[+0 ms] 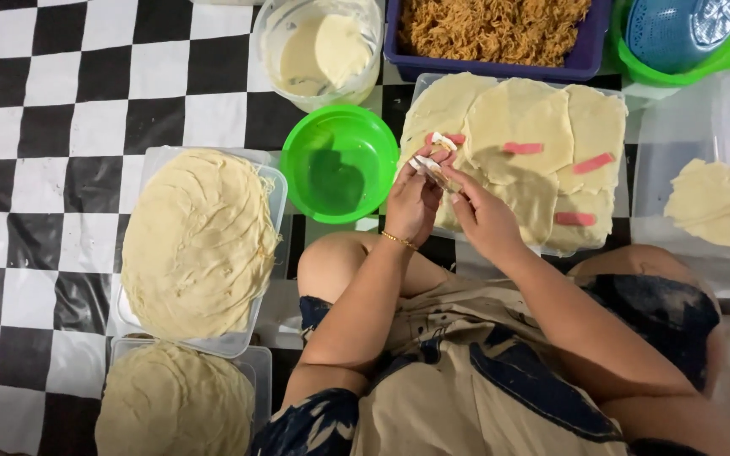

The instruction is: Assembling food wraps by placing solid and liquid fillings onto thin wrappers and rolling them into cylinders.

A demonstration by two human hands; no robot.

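My left hand and my right hand meet over the near left edge of a clear tray laid with round pale wrappers. Both pinch a small piece in clear wrapping, partly hidden by my fingers. A pink strip with a white end lies just beyond my fingertips. Pink sausage strips rest on several of the wrappers. An empty green bowl sits just left of my hands.
A stack of wrappers fills a clear tray at left, with another stack below it. At the top stand a tub of pale batter, a purple basket of fried noodles and a green basin. More wrappers lie at right. The floor is checkered.
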